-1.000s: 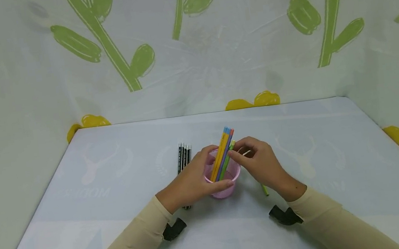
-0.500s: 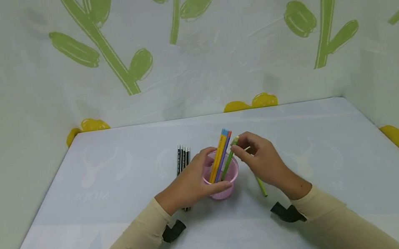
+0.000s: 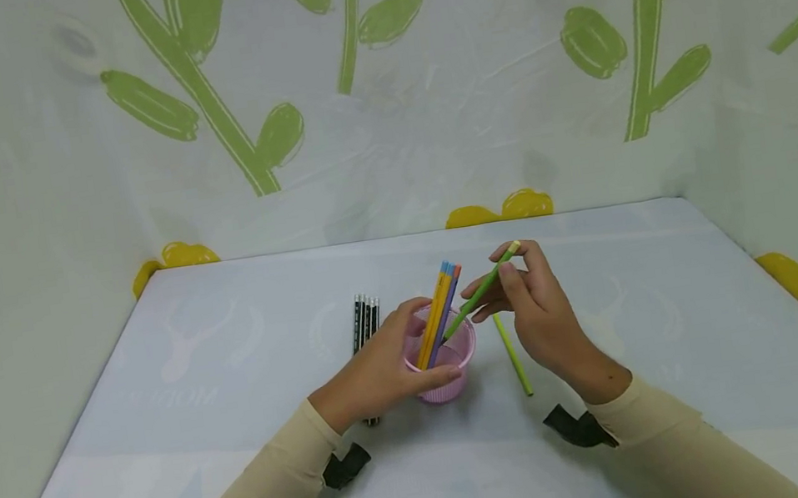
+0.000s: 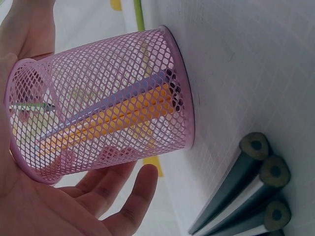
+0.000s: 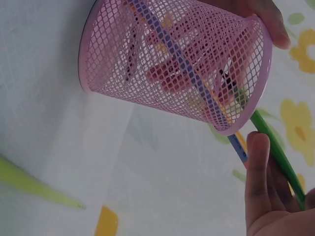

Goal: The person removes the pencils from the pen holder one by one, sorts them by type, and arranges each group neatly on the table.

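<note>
My left hand [image 3: 384, 369] grips a pink mesh pencil cup [image 4: 98, 69] near its rim, thumb on the near side and fingers round the far side. Two orange pencils [image 3: 433, 324] and a purple pencil [image 3: 444, 323] lean together inside it. My right hand [image 3: 545, 322] pinches a green pencil [image 3: 483, 290] between thumb and fingers, just right of the cup. That pencil slants, its dark tip within the cup's mouth and its pale end up at the right. Below the right hand, a lime-green pencil [image 3: 513, 356] lies on the table.
Several black pencils [image 3: 363, 321] lie side by side left of the cup, partly hidden under the left forearm. The white table [image 3: 230, 347] ends at a back wall [image 3: 387, 158] printed with green leaves and yellow flowers. Black straps [image 3: 347, 464] hang at both wrists.
The green pencil has been drawn up and to the right by my right hand and now tilts more. More of the lime-green pencil shows. The left hand stays on the cup.
</note>
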### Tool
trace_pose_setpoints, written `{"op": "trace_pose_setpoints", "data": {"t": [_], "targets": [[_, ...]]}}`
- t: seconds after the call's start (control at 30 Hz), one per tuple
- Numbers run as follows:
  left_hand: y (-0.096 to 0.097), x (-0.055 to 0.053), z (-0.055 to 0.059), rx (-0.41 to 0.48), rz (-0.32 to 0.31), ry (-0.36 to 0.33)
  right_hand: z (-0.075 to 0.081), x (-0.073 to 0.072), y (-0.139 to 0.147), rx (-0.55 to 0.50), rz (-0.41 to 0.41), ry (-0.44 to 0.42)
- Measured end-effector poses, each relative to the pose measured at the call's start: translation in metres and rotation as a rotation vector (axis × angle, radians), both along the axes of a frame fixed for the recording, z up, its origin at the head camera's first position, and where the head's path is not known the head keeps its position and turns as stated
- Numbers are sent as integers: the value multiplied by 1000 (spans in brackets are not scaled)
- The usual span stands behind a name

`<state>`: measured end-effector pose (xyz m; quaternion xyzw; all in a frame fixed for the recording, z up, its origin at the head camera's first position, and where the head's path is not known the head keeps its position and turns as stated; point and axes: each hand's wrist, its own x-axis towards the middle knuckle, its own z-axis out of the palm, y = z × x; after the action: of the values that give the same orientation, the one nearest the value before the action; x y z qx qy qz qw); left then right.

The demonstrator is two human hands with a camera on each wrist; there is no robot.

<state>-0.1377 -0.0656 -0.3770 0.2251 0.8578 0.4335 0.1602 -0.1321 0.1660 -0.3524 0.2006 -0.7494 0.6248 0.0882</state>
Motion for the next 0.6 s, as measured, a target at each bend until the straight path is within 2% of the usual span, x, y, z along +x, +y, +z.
{"op": "trace_pose_setpoints", "data": {"t": [0.2, 0.4, 0.6], "targets": [[0, 1, -1, -12, 3, 2, 5, 1, 4, -111, -66, 42], [-1, 1, 0, -11, 2, 4, 13, 2, 8, -209, -58, 102], [0, 1, 0, -12, 4, -7, 21, 4, 12, -216, -103, 73]]}}
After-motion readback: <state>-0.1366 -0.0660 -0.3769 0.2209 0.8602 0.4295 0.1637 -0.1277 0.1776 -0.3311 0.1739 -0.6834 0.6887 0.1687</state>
